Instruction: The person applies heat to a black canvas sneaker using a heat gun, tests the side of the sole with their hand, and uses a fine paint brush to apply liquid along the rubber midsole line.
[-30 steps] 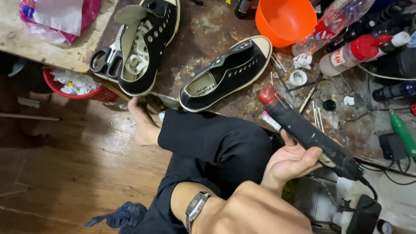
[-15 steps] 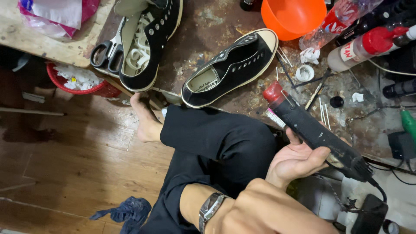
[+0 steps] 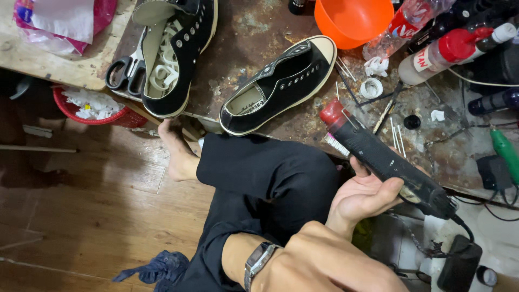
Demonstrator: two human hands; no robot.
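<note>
The right hand [image 3: 363,196] cradles a long black cordless-looking tool with a red cap [image 3: 386,159], though a dark cable trails from its rear end; the palm faces up and the fingers curl loosely around the tool's matte, textured barrel, so the grip is closed on it. The tool sits over the person's lap at the near edge of the rusty, stained metal surface [image 3: 259,38], its red tip pointing towards the shoes. The left forearm [image 3: 324,265], with a metal-strapped wristwatch [image 3: 258,260], lies across the black trousers, but the left hand itself is out of view.

As far as can be judged, the work is midway: one black canvas sneaker with a cream rubber sole [image 3: 278,84] lies unlaced and empty on the surface, untouched by the tool. A second black sneaker [image 3: 175,59] holds loose white laces, beside black-handled scissors [image 3: 125,73]. An orange plastic bowl [image 3: 354,19] stands beyond.
</note>
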